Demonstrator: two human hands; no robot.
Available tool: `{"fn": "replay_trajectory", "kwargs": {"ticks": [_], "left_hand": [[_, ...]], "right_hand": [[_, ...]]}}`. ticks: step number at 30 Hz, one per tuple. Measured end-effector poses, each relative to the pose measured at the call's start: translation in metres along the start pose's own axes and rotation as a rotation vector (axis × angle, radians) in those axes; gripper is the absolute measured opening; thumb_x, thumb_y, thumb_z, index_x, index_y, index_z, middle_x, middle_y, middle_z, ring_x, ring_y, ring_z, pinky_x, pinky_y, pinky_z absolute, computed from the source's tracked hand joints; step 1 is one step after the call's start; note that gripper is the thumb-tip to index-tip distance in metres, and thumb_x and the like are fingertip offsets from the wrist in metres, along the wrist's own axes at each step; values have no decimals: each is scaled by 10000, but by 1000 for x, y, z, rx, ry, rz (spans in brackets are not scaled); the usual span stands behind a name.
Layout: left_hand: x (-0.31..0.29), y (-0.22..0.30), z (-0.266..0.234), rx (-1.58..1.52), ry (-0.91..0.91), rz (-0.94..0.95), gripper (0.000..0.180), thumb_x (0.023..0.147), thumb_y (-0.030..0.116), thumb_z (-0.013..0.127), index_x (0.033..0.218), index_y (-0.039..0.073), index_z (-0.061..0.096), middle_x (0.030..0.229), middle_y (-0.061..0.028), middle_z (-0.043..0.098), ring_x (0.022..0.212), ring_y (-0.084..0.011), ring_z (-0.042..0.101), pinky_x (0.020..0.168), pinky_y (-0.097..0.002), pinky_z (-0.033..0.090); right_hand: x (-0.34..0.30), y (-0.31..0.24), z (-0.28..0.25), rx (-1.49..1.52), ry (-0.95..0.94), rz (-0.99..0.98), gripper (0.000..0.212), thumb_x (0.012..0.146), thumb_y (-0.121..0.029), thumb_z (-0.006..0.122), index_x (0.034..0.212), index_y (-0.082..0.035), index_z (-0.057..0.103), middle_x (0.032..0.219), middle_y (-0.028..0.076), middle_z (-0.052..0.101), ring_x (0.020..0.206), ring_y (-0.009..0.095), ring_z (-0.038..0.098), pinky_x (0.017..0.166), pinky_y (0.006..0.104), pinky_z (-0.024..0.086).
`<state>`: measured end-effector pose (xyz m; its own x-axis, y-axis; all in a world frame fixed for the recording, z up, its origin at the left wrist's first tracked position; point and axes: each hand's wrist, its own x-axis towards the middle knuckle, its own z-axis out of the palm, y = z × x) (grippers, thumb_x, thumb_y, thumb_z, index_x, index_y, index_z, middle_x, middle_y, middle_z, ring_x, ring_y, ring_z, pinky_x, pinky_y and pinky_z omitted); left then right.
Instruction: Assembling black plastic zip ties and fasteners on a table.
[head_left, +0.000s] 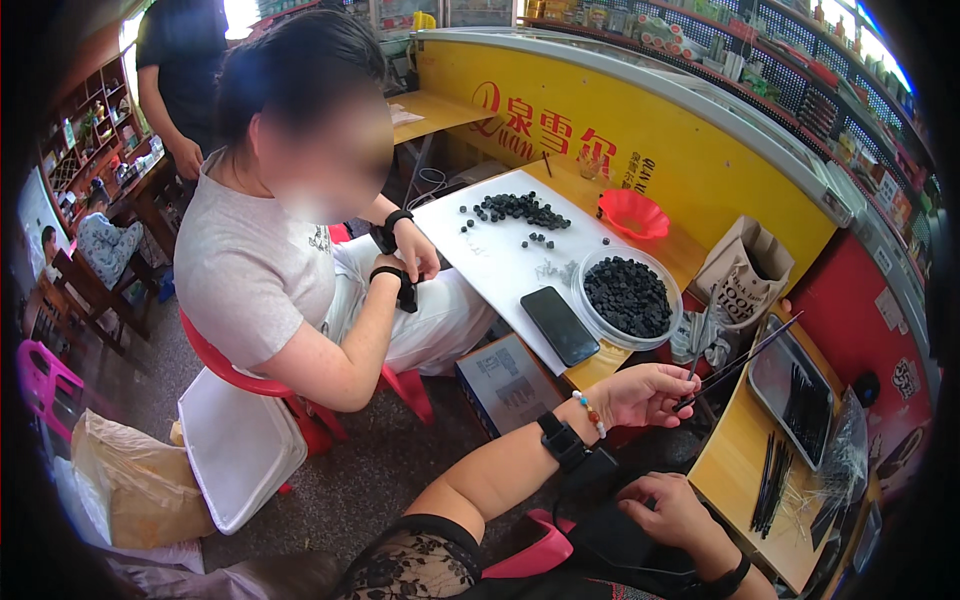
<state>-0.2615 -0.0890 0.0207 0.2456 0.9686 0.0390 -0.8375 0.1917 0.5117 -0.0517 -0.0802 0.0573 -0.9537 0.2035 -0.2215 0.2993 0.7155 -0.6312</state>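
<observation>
My left hand [652, 396] is raised over the gap between the two tables, its fingers pinched on thin black rods [745, 357] that point up and to the right. What the rods are made of I cannot tell. Lower down, my right hand [668, 508] lies over dark fabric at my lap, fingers loosely bent and apart, with nothing seen in it. Beside it on the right-hand table, more black rods [770, 485] lie in a bundle. A metal tray [778, 352] behind them carries further dark rods.
A round tub [675, 300] of small black pieces stands on the white board [455, 225], near a phone [559, 325] and a red bowl [633, 214]. A tote bag [742, 275] sits behind. At left, a seated person in grey [265, 270] holds both hands together.
</observation>
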Motion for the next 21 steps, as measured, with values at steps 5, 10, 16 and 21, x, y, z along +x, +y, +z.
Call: {"fn": "replay_trajectory", "kwargs": {"ticks": [5,10,16,21], "left_hand": [[-1,-3,0,-12,4,-2,98,902,139,601,991,100,589,833,0,639,772,-135,650,615,-250,540],[-1,-9,-2,-27,-21,18,89,909,141,589,987,99,587,828,1,633,765,-130,642,619,-245,540],[-2,-13,-2,-44,-39,19,84,912,132,581,984,90,583,834,6,620,759,-129,638,614,-243,539],[0,-16,-5,-77,-48,4,87,911,122,579,987,81,577,844,8,614,762,-136,639,610,-251,546]], "right_hand": [[-1,3,1,23,2,-8,121,798,-228,666,872,-134,687,773,24,633,781,183,619,924,375,367],[-1,5,1,23,5,-10,123,799,-232,668,871,-133,681,772,19,632,783,181,621,919,378,366],[0,8,3,3,-8,-3,126,796,-234,670,872,-133,677,770,17,630,778,179,620,909,373,369],[7,13,1,20,-17,6,134,796,-236,670,874,-127,675,770,17,627,768,182,615,891,360,374]]}}
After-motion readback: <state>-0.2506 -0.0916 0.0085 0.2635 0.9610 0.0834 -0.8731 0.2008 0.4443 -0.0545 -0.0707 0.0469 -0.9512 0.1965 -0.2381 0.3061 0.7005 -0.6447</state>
